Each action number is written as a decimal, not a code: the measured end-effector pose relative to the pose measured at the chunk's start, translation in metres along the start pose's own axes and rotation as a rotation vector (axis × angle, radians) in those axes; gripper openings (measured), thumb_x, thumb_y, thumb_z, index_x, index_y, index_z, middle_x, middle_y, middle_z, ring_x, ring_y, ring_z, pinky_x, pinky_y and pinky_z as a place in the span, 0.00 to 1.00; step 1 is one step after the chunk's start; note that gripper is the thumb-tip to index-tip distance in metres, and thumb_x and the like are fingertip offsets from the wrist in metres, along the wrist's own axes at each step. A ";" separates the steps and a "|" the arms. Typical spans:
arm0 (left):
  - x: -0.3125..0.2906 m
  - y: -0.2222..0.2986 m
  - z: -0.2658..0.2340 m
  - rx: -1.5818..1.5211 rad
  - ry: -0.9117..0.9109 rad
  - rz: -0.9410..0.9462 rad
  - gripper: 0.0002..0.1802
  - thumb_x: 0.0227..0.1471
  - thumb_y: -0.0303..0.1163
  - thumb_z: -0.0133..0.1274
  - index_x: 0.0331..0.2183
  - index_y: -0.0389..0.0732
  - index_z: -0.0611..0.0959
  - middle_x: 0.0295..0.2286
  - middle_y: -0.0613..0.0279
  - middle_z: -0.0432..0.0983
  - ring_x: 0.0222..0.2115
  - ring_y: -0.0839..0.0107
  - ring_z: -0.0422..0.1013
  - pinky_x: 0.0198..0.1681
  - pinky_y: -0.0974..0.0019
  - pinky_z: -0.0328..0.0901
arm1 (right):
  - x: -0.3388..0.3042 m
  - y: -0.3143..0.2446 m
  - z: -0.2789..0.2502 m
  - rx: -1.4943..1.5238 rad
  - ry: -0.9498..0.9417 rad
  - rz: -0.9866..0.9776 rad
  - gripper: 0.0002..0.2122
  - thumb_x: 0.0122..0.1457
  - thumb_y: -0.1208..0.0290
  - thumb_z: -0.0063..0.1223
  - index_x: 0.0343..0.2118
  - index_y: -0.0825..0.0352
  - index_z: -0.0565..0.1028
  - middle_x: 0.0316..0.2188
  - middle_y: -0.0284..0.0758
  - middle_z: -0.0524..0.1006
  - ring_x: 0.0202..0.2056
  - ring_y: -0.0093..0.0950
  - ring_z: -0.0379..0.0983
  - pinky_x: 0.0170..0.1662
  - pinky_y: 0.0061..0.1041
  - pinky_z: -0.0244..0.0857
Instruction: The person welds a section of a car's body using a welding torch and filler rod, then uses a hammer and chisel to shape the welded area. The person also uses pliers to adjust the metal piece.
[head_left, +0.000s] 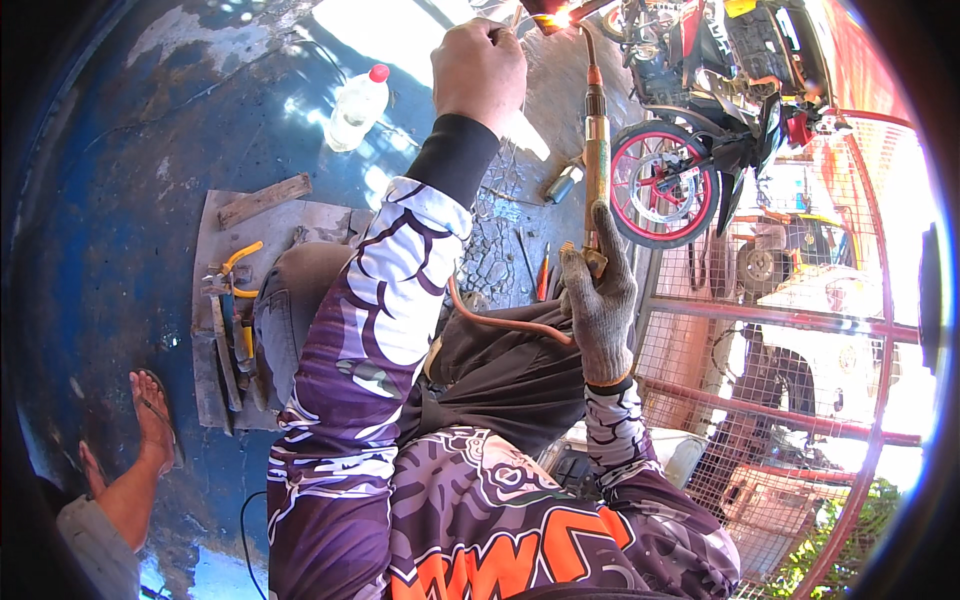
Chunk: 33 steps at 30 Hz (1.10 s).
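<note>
My bare left hand [480, 78] is raised at the top of the view, its fingers closed round a thin rod [517, 18] that shows only in part. In a grey knitted glove, my right hand [602, 310] grips the lower end of a brass gas torch [597, 140]. The torch points away from me, and its bent copper tip ends at a bright glow [562, 17]. That glow touches a dark metal piece [540, 8], mostly cut off by the top edge. A reddish hose [510, 322] runs across my lap to the torch.
Left of my knee, a flat board [207, 300] holds yellow-handled cutters [240, 265], a hammer and a wood strip [265, 200]. A red-capped bottle [357, 108] stands on the blue floor. Another person's foot [153, 420] is at left. A motorcycle with a pink-rimmed wheel [660, 185] and mesh fence [780, 330] are right.
</note>
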<state>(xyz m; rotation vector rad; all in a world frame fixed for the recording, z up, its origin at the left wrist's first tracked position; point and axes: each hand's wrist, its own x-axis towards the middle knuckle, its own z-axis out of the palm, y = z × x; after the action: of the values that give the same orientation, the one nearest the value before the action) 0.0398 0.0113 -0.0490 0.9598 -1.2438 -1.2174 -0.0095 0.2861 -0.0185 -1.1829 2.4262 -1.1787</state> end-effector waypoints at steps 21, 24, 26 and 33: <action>-0.001 0.002 -0.002 -0.029 -0.026 -0.048 0.18 0.57 0.38 0.53 0.35 0.32 0.89 0.28 0.46 0.84 0.31 0.51 0.81 0.40 0.58 0.72 | -0.001 -0.004 -0.002 0.096 -0.034 0.063 0.29 0.64 0.80 0.59 0.69 0.71 0.66 0.58 0.35 0.78 0.36 0.12 0.68 0.39 0.17 0.70; -0.001 0.002 -0.001 0.005 -0.024 -0.033 0.18 0.57 0.37 0.53 0.35 0.32 0.88 0.27 0.46 0.84 0.31 0.52 0.81 0.39 0.58 0.73 | -0.001 -0.005 -0.001 0.117 -0.033 0.037 0.29 0.64 0.80 0.59 0.69 0.71 0.66 0.59 0.35 0.78 0.36 0.13 0.68 0.39 0.17 0.70; -0.001 0.002 -0.001 -0.020 -0.021 -0.027 0.18 0.57 0.37 0.53 0.34 0.32 0.88 0.27 0.47 0.84 0.31 0.52 0.81 0.39 0.58 0.73 | -0.001 -0.005 -0.001 0.116 -0.029 0.011 0.29 0.64 0.80 0.59 0.69 0.71 0.66 0.58 0.34 0.78 0.36 0.13 0.68 0.39 0.17 0.70; 0.000 0.003 -0.003 -0.027 -0.048 -0.039 0.17 0.59 0.36 0.53 0.35 0.31 0.88 0.29 0.42 0.84 0.32 0.47 0.82 0.42 0.53 0.75 | -0.001 -0.008 -0.003 0.171 -0.053 0.112 0.30 0.64 0.79 0.59 0.69 0.69 0.65 0.47 0.32 0.79 0.30 0.11 0.66 0.30 0.15 0.65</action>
<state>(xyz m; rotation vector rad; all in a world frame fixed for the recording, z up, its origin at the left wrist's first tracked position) 0.0427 0.0113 -0.0469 0.9437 -1.2482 -1.2915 -0.0051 0.2857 -0.0110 -1.0021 2.2689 -1.2739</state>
